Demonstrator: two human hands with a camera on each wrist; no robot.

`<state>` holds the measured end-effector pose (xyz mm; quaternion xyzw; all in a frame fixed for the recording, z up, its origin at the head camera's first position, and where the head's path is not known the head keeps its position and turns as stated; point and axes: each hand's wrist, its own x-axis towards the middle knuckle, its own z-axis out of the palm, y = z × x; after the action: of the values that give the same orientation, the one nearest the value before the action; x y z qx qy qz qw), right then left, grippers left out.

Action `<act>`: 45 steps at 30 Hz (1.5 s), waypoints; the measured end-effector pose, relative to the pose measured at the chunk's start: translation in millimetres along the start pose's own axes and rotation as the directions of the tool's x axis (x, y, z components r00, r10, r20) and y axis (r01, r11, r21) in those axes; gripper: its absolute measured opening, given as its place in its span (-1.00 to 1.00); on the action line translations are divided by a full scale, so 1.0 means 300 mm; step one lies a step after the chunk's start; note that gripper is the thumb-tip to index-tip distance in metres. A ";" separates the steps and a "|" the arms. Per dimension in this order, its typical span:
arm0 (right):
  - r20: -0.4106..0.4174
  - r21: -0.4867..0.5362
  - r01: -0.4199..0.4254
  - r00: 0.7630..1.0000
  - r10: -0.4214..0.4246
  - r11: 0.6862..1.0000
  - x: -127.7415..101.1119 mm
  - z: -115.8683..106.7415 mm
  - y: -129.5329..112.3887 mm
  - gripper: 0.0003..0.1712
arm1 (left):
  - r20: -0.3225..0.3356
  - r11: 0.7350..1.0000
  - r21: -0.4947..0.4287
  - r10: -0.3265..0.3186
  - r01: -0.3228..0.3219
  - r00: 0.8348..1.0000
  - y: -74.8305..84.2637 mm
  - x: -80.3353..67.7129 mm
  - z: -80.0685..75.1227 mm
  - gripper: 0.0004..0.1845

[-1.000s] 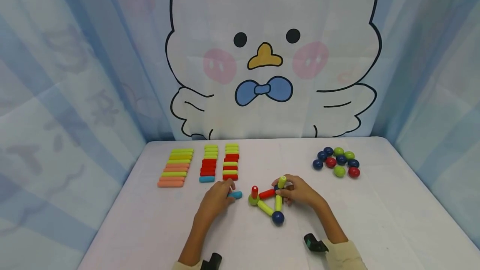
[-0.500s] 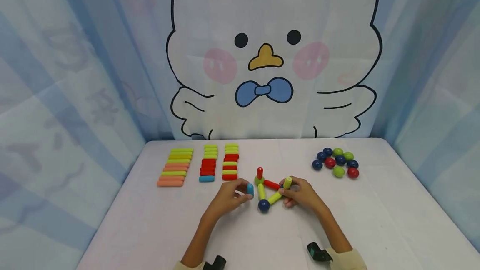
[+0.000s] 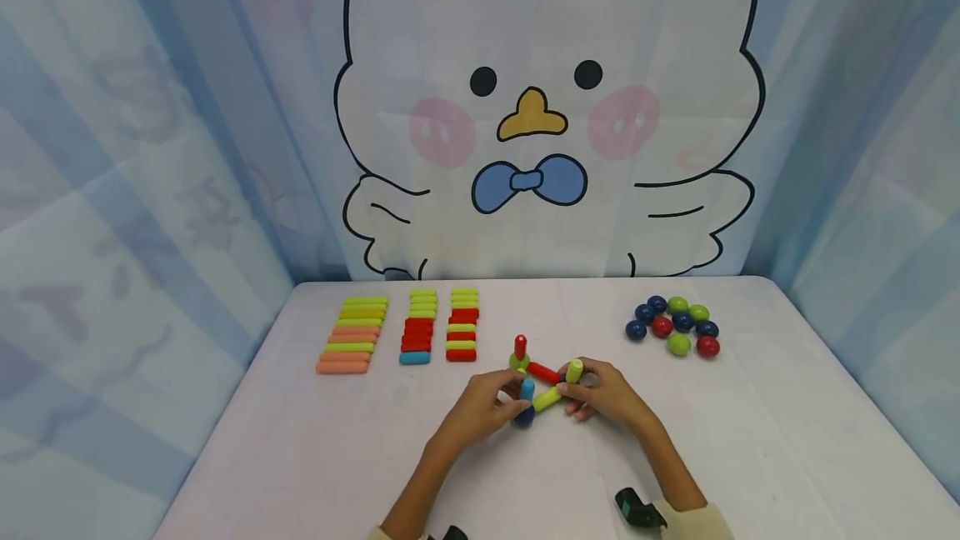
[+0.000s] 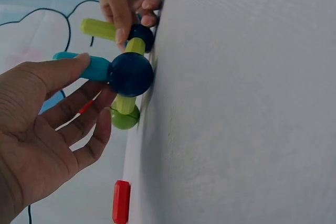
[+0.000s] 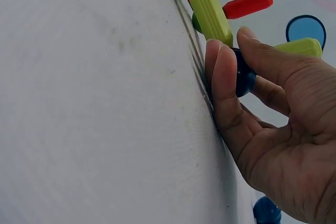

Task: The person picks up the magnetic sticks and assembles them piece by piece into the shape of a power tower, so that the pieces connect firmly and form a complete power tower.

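Note:
A small frame of sticks and balls stands mid-table: a green ball (image 3: 519, 362) with a red stick (image 3: 520, 346) upright on it, a red stick (image 3: 542, 371) and a green stick (image 3: 547, 397) as sides. My left hand (image 3: 512, 397) pinches a blue stick (image 3: 527, 389) whose end touches the near dark blue ball (image 4: 130, 73). My right hand (image 3: 573, 397) grips the frame's other dark blue ball (image 5: 244, 77), which carries an upright green stick (image 3: 574, 370).
Three rows of loose sticks (image 3: 417, 327) in green, red, orange and blue lie at the back left. A cluster of balls (image 3: 675, 326) sits at the back right. The white table (image 3: 787, 440) is backed by a cartoon chick curtain.
My left hand lifted the blue stick off the table and carried it right onto the near dark blue ball. The frame was turned and shifted slightly back under my right hand.

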<state>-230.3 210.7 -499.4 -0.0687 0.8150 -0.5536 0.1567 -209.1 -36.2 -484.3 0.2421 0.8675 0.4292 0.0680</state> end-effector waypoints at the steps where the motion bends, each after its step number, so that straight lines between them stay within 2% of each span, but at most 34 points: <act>1: -0.003 -0.004 -0.001 1.000 0.001 1.000 0.000 0.001 0.001 -0.50 | 0.004 1.000 0.003 0.004 -0.004 1.000 0.002 0.000 0.000 -0.68; 8: 0.003 -0.008 -0.005 1.000 0.005 1.000 0.001 0.005 0.003 -0.50 | 0.056 0.999 -0.001 -0.042 0.042 0.998 0.016 -0.002 -0.010 -0.67; 12: 0.097 -0.008 0.027 0.995 -0.026 1.000 -0.005 -0.026 0.000 -0.41 | 0.072 0.999 0.008 -0.054 0.053 0.996 0.017 0.000 -0.006 -0.67; 14: 0.157 -0.018 0.049 0.987 -0.046 0.999 -0.011 -0.060 0.001 -0.35 | 0.071 0.998 0.028 -0.061 0.059 0.996 0.017 0.002 -0.001 -0.68; 16: 0.178 -0.034 0.065 0.982 -0.058 0.997 -0.017 -0.102 0.003 -0.34 | 0.071 0.996 0.060 -0.071 0.067 0.995 0.016 0.003 0.004 -0.69; 18: 0.126 -0.057 0.071 0.990 -0.063 0.996 -0.020 -0.145 0.005 -0.40 | 0.077 0.993 0.087 -0.091 0.084 0.993 0.017 0.003 0.006 -0.68; 20: 0.000 -0.094 0.076 0.997 -0.076 0.993 -0.016 -0.185 0.005 -0.50 | 0.090 0.990 0.104 -0.110 0.101 0.990 0.018 0.002 0.007 -0.66; 21: -0.082 -0.131 0.072 0.993 -0.084 0.989 -0.011 -0.202 0.003 -0.54 | 0.099 0.989 0.107 -0.117 0.106 0.988 0.017 0.002 0.007 -0.66; 23: -0.247 -0.241 0.069 0.960 -0.130 0.968 0.004 -0.232 0.001 -0.59 | 0.120 0.989 0.100 -0.121 0.109 0.985 0.017 0.001 0.005 -0.65; 25: -0.367 -0.370 0.043 0.911 -0.189 0.928 0.023 -0.257 0.005 -0.60 | 0.146 0.991 0.079 -0.116 0.105 0.982 0.013 0.001 0.003 -0.68; 27: -0.417 -0.489 0.000 0.879 -0.233 0.872 0.042 -0.274 0.015 -0.60 | 0.174 0.994 0.047 -0.104 0.098 0.979 0.007 0.000 -0.003 -0.71; 29: -0.419 -0.558 -0.035 0.874 -0.245 0.829 0.056 -0.284 0.029 -0.58 | 0.179 0.994 0.014 -0.113 0.113 0.977 0.001 -0.004 -0.013 -0.76; 31: -0.399 -0.592 -0.070 0.891 -0.216 0.803 0.063 -0.286 0.038 -0.56 | 0.140 0.990 -0.010 -0.139 0.142 0.980 -0.003 -0.010 -0.022 -0.80; 33: -0.377 -0.602 -0.104 0.911 -0.167 0.792 0.066 -0.281 0.043 -0.54 | 0.056 0.985 -0.018 -0.173 0.174 0.983 -0.006 -0.016 -0.029 -0.79; 35: -0.355 -0.603 -0.118 0.925 -0.133 0.789 0.062 -0.267 0.041 -0.52 | -0.035 0.976 -0.015 -0.217 0.217 0.975 -0.007 -0.019 -0.028 -0.75; 37: -0.323 -0.618 -0.107 0.938 -0.127 0.779 0.058 -0.250 0.038 -0.53 | -0.093 0.971 -0.015 -0.239 0.239 0.967 -0.011 -0.018 -0.023 -0.66; 39: -0.285 -0.613 -0.074 0.949 -0.133 0.787 0.051 -0.230 0.034 -0.55 | -0.108 0.969 -0.023 -0.245 0.244 0.963 -0.016 -0.014 -0.017 -0.52; 40: -0.265 -0.595 -0.052 0.955 -0.135 0.802 0.047 -0.221 0.031 -0.55 | -0.100 0.967 -0.037 -0.253 0.250 0.962 -0.018 -0.012 -0.014 -0.46; 42: -0.224 -0.535 0.003 0.964 -0.145 0.845 0.035 -0.207 0.025 -0.55 | -0.073 0.968 -0.068 -0.246 0.241 0.966 -0.022 -0.007 -0.010 -0.37; 45: -0.177 -0.362 0.085 0.971 -0.158 0.928 0.015 -0.191 0.004 -0.51 | -0.034 0.966 -0.101 -0.241 0.236 0.970 -0.027 -0.002 -0.008 -0.34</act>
<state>-253.5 260.2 -481.9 -0.0892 0.9065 -0.4119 0.0230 -212.3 -42.3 -489.1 0.1224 0.8700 0.4646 0.1106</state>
